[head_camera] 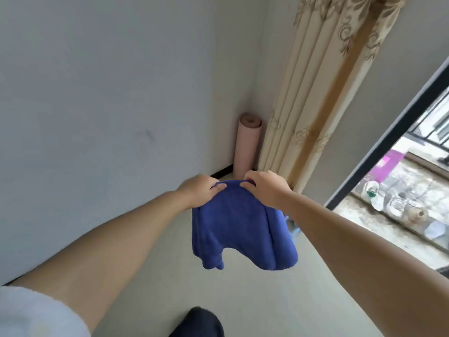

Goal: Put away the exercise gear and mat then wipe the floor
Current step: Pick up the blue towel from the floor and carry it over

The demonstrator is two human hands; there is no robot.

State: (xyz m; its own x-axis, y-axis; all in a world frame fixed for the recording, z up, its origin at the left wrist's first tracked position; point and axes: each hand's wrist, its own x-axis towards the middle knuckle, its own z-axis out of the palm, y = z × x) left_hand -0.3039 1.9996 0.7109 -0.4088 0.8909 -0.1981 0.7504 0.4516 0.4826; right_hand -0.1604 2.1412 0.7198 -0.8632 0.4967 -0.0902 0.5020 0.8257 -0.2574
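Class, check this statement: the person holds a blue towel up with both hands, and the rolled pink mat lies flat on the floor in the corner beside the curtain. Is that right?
One detail is wrong. In the head view the rolled pink mat stands upright in the corner, not flat. The rest holds: the left hand and right hand grip the blue towel, and the mat is beside the curtain.

A long tan curtain (323,93) with leafy swirls hangs in the corner by a gray wall (109,81). Beside it, a dark-framed glass door (388,132) shows white bags (388,200) outside.
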